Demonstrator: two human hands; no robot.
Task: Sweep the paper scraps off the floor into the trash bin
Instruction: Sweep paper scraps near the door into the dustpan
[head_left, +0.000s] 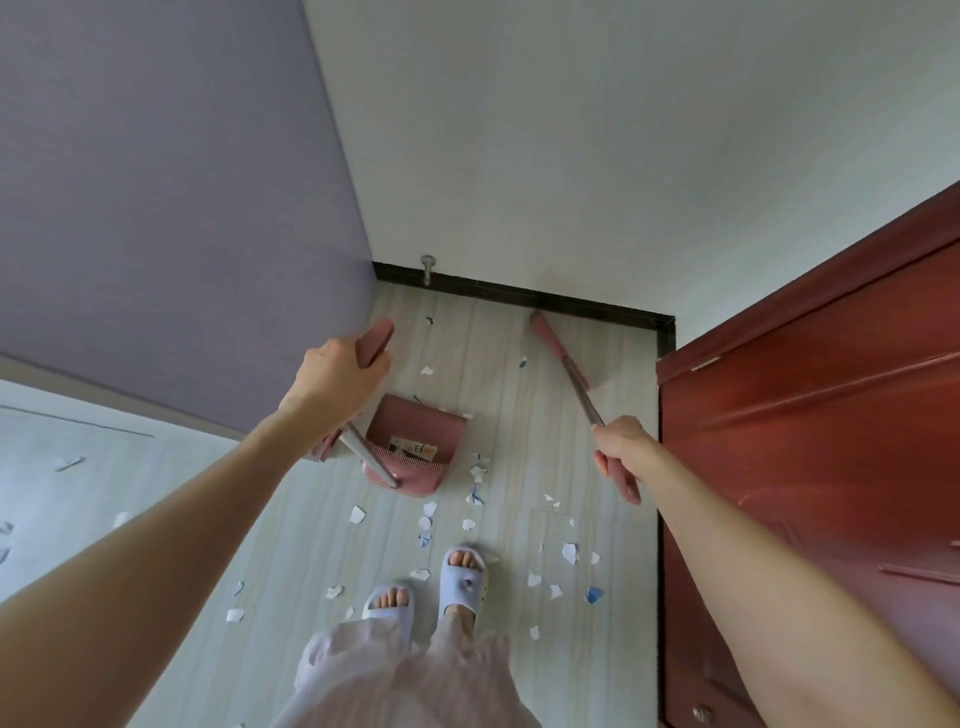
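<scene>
Paper scraps (470, 512) lie scattered on the floor (291, 571), mostly from the 6 o'clock side of the dustpan (410, 447) down around the person's slippers (462, 577), a few more at 12 o'clock toward the baseboard (545, 300) and some far off at 9 o'clock. No trash bin in view. Left hand (332, 384) grips the pink top of the dustpan handle, fingers curled round it; pan sits on the floor, mouth facing 6 o'clock, with what looks like printed paper already inside. Right hand (621, 452) is closed round the broom (566, 364) handle; broom head is up at 1 o'clock, near the baseboard, beside the red door (805, 441).

Step in hand, judged: start of sweeping, most scraps not yet collected. To do it well: drop the broom head behind the far scraps at 12 o'clock and pull them toward the pan, then work the cluster by the feet in short low strokes. Keep the pan lip pressed flat to the floor so thin bits don't slide under. Light paper flies easily, so stroke slowly. Step clear of the pieces near the slippers.
</scene>
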